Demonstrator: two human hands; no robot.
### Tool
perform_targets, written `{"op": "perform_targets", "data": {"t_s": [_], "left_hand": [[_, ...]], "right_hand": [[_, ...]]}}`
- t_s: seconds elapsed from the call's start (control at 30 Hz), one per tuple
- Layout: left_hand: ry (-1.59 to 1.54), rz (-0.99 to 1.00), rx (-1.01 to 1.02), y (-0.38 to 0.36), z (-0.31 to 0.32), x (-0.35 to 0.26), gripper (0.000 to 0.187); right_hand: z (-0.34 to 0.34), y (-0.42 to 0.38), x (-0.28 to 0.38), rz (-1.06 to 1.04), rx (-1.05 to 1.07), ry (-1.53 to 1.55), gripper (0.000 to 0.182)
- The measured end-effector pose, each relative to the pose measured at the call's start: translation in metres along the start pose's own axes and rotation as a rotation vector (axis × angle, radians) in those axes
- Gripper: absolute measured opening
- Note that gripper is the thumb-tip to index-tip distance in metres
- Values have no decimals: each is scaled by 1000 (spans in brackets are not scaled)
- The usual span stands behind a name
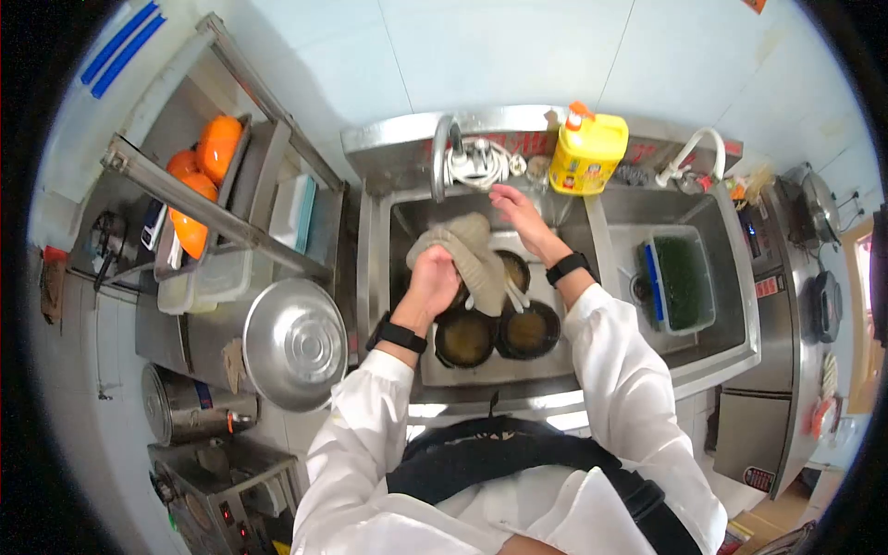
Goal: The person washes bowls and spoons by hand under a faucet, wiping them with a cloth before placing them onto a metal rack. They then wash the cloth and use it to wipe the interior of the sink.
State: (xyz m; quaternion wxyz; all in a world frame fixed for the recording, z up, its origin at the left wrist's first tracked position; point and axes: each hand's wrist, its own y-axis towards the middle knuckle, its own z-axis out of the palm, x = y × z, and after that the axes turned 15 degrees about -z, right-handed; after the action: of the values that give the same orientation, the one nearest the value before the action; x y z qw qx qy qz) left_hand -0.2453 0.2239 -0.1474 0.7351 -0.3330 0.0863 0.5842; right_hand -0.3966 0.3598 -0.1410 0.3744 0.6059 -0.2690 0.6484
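Note:
My left hand (433,280) is closed on a bunched grey-beige cloth (464,242), which hangs over the left sink basin (546,368). Part of the cloth has a ribbed look. To its right, my right hand (524,220) is held up with its fingers stretched out, holding nothing, below the yellow jug. Under the cloth stand black round pots, one at the front left (465,339), another at the front right (530,333) and a third behind (514,266), with yellowish-brown liquid in them. Pale handle-like pieces (515,294) stick out between them.
A curved metal faucet (438,166) rises behind the left basin, next to a coiled white hose (476,165). The yellow jug (589,155) stands on the back ledge. In the right basin sits a clear tub (683,277) of green contents. A metal lid (294,344) lies at left.

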Motion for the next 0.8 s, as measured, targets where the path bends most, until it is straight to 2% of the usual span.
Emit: {"op": "perform_targets", "data": {"t_s": [0.07, 0.13, 0.2, 0.27, 0.33, 0.4, 0.43, 0.47, 0.5, 0.57, 0.6, 0.63, 0.67, 0.73, 0.77, 0.8], "left_hand": [[-247, -180, 820, 24, -40, 0, 42], [-89, -29, 68, -3, 11, -12, 46], [-100, -19, 54, -12, 20, -24, 44], [-102, -11, -29, -1, -8, -29, 42], [-188, -13, -66, 0, -3, -42, 33], [-278, -7, -28, 8, -11, -51, 36], [-329, -26, 9, 16, -20, -54, 39], [-313, 14, 55, 14, -10, -58, 38], [-266, 53, 77, 13, -4, -60, 43], [-268, 64, 60, 14, 3, -55, 48], [-283, 39, 47, 26, -22, -47, 48], [-205, -56, 32, 43, -60, -39, 49], [-124, -133, -1, 62, -83, -32, 50], [252, -361, -669, 42, -59, -21, 51], [270, -364, -661, 35, -49, -21, 51], [114, -340, -522, 27, -39, -25, 51]], "right_hand": [[5, 45, -25, -48, -5, -214, 53], [12, 82, -42, -29, -21, -396, 68], [33, 99, -35, 43, -143, -376, 63], [45, 104, -1, 180, -4, -164, 46], [33, 134, -62, -417, 440, -724, 25], [38, 140, -88, -479, 392, -496, 23], [49, 119, -73, -245, 177, 146, 24], [57, 92, -51, -154, -29, 8, 25], [49, 76, -65, -191, -67, -292, 28], [49, 9, -45, 156, -61, -124, 75], [53, 2, -61, 620, -169, 400, 90], [50, 11, -106, 727, -93, 862, 84], [58, 4, -98, 492, -92, 1077, 74], [78, 19, -109, 212, -170, 796, 65], [86, 15, -103, 196, -181, 800, 65], [101, 14, -95, 36, -279, 479, 58]]}}
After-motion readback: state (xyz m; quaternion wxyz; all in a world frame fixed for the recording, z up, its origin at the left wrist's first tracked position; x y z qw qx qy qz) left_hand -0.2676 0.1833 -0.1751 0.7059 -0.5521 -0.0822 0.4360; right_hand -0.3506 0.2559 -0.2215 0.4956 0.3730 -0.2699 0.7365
